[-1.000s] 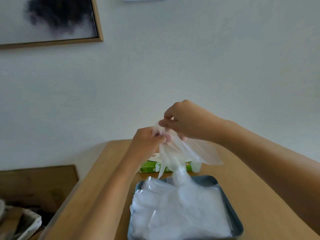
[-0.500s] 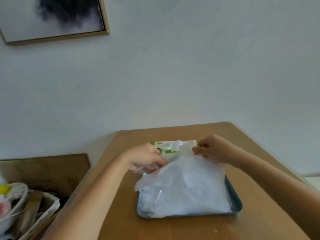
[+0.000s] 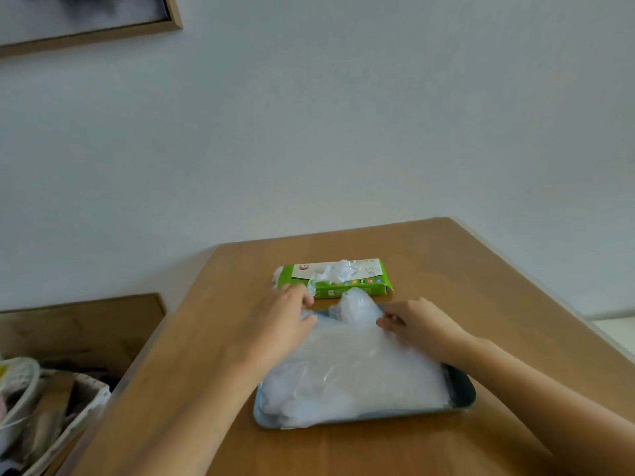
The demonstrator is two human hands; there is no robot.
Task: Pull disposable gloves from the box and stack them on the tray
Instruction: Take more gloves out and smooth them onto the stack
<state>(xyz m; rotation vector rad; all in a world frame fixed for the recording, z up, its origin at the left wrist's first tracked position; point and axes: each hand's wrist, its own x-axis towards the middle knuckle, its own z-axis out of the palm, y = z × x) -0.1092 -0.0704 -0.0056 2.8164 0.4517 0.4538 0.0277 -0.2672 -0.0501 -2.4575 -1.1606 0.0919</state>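
A dark tray (image 3: 462, 389) is set on a wooden table (image 3: 481, 269). The tray is almost fully covered by a stack of clear disposable gloves (image 3: 354, 376); only its rim at 3 o'clock and at 6 o'clock is exposed. At 12 o'clock on the stack, the film is bunched into a raised fold (image 3: 355, 304) that overhangs the far rim.

A green glove box (image 3: 357, 290) is laid flat at 12 o'clock from the tray, just beyond it. A crumpled glove tuft (image 3: 335, 271) is seen protruding from the opening in its top face.

The left hand (image 3: 281, 328) is placed at 10 o'clock on the stack. Its fingers are loosely extended toward the box, its thumb is spread apart, and the palm is rested on the film; nothing is grasped.

The right hand (image 3: 419, 324) is placed at 2 o'clock on the stack, knuckles up, with bent fingertips (image 3: 382, 322) set on the film beside the fold. Whether the film is pinched or only pressed cannot be told.

A basket (image 3: 68, 417) is located at 8 o'clock, off the table. A framed picture (image 3: 103, 32) is mounted on the wall at 11 o'clock.
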